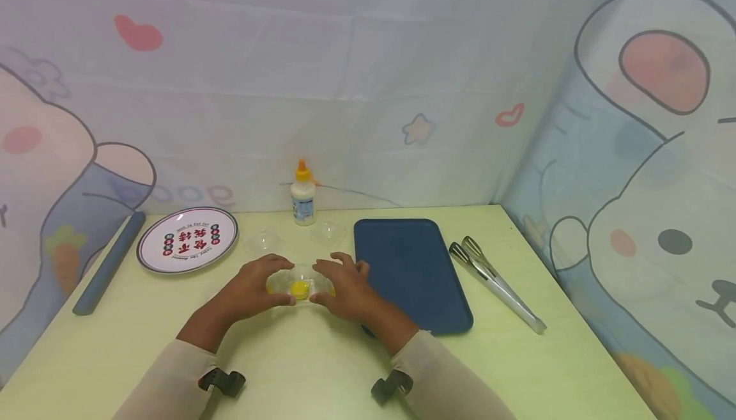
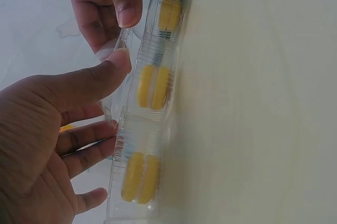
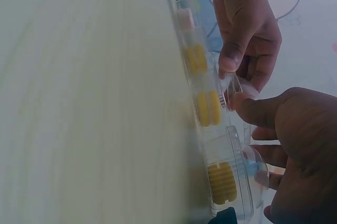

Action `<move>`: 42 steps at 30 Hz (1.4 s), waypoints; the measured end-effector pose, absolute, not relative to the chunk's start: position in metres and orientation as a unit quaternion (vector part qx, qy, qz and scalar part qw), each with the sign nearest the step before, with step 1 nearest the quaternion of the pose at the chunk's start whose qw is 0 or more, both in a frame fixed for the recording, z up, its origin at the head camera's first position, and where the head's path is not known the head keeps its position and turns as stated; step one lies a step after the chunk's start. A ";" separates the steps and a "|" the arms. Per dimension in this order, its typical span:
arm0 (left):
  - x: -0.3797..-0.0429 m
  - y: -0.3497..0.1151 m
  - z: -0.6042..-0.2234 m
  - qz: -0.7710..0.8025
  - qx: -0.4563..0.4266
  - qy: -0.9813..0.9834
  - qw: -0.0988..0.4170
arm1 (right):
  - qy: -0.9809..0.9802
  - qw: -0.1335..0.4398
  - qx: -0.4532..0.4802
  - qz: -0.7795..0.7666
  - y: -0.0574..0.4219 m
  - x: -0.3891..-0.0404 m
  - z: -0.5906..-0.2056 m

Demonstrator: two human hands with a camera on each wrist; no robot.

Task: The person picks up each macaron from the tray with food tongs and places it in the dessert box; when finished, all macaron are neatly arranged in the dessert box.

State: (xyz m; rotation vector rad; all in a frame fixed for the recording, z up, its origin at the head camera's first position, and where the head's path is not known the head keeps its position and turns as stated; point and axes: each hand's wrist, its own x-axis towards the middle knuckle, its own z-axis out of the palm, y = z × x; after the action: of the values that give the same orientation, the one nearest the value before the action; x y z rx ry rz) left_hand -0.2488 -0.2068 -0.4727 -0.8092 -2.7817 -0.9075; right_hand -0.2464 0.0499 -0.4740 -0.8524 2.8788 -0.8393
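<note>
Both hands meet over a row of clear plastic packaging point(image 1: 310, 302) near the middle of the table. Yellow macarons point(image 2: 154, 87) show through its walls, one directly between the hands in the head view. My left hand point(image 1: 255, 286) pinches a thin clear plastic lid point(image 3: 231, 88) from the left, thumb toward me and fingers at the far side. From the right, my right hand point(image 1: 345, 289) pinches the same lid, its thumb tip close to the other thumb. The lid stands right at the packaging's upper edge. In the right wrist view a pink piece point(image 3: 185, 19) appears at the row's far end.
Two clear domed plastic pieces point(image 1: 263, 241) lie behind the hands. A glue bottle point(image 1: 303, 199) stands at the back. A patterned plate point(image 1: 188, 241) and a grey-blue rod point(image 1: 109, 266) are left; a dark blue tray point(image 1: 411, 276) and metal tongs point(image 1: 497, 282) are right.
</note>
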 end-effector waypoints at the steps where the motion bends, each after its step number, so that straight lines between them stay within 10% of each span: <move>1: -0.249 -0.206 -0.472 -0.295 -0.264 -0.917 0.052 | 0.925 0.013 -0.273 -0.264 0.050 -0.246 -0.474; 42: -0.248 -0.203 -0.476 -0.236 -0.227 -0.944 0.035 | 0.946 0.002 -0.265 -0.188 0.045 -0.248 -0.482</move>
State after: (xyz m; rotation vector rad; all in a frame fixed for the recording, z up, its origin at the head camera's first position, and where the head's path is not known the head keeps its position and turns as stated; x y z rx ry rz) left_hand -0.2478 -0.2031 -0.4760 -0.6964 -2.9028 -0.7269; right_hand -0.2477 0.0449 -0.4816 -0.8323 2.9675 -0.5889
